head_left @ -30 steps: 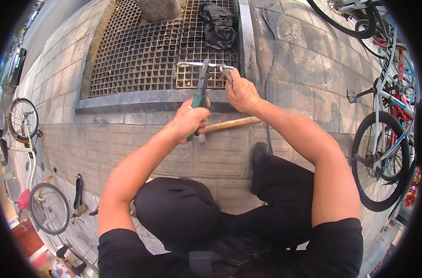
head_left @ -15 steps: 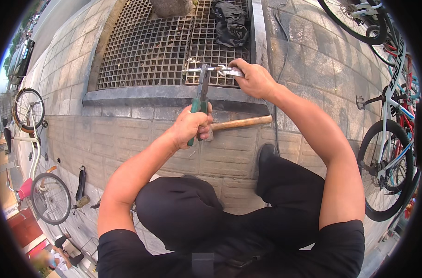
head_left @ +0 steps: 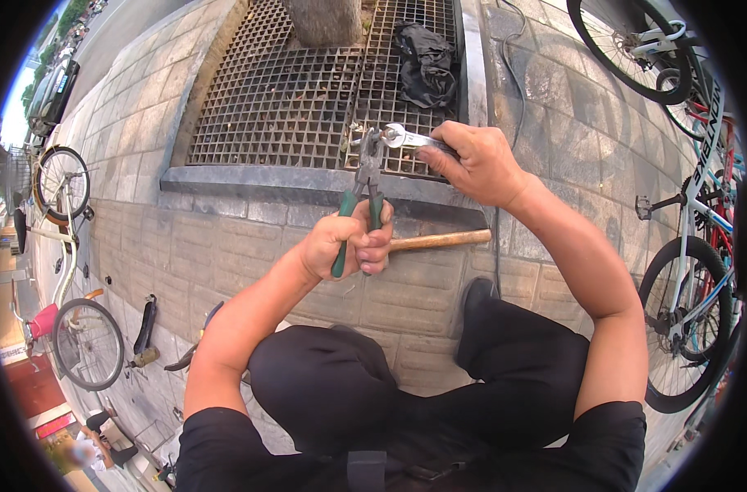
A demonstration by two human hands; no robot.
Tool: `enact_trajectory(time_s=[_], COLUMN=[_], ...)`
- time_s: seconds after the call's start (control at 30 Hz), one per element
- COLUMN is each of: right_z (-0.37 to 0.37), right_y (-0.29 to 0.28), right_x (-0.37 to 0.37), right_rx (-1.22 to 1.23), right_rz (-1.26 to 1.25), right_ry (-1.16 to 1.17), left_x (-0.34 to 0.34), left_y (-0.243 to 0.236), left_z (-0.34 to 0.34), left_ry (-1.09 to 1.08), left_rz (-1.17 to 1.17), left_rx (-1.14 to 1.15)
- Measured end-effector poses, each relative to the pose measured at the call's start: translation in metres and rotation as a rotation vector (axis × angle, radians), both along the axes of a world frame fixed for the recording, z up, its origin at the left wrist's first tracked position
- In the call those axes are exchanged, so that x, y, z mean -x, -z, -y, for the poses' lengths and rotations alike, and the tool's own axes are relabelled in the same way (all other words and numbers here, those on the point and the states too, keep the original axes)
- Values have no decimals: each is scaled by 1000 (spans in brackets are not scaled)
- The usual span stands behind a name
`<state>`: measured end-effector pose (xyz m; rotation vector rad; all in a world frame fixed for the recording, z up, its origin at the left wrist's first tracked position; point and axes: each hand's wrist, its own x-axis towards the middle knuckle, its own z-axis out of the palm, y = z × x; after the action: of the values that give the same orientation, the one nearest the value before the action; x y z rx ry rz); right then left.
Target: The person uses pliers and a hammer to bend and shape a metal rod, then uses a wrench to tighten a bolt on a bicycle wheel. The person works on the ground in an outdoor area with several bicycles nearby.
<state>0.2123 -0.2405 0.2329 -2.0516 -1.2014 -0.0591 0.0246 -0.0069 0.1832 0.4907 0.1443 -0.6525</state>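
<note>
My left hand (head_left: 353, 242) grips green-handled pliers (head_left: 344, 205), jaws up, around a small metal piece that I cannot make out clearly. My right hand (head_left: 480, 164) holds a silver wrench (head_left: 414, 139) whose head is right beside the pliers' jaws. Both tools are raised above a metal tree grate (head_left: 258, 107) with a dark stone edge (head_left: 226, 178). A wooden-handled hammer (head_left: 439, 239) lies on the paving just beyond my left hand, its head hidden behind that hand. My dark-clothed knees are below.
Bicycles (head_left: 677, 279) line the right; another bicycle (head_left: 86, 344) is at left. A tree trunk (head_left: 320, 20), crumpled black bag (head_left: 425, 70) and cable (head_left: 513, 70) are ahead. Tools (head_left: 148, 324) lie at lower left. A seated person (head_left: 102, 443) is at the far lower left.
My right hand has moved rightward, and the wrench now lies more side-on, its head at the pliers' jaws. The long silver rod that crossed the jaws no longer shows at that length.
</note>
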Motion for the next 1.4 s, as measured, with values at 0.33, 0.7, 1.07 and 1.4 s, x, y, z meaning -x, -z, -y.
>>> enact_trajectory(time_s=[0.33,0.7,1.07,1.4], right_z=[-2,-3,-2,-48], right_y=[7,14,24,-1], right_x=[2,3,17,102], right_rx=[-21,-53,-72,-506], right_rz=[-48,-63,-207,-1512], right_ry=[-12,-1,5,129], left_x=[1,0,0,-10], left_y=[-1,-12,-23,-5], left_z=[0,5,14,23], left_ry=[5,-14,-84,-336], left_rz=[7,-29,-4,41], left_rx=[23,-48,-204,-492])
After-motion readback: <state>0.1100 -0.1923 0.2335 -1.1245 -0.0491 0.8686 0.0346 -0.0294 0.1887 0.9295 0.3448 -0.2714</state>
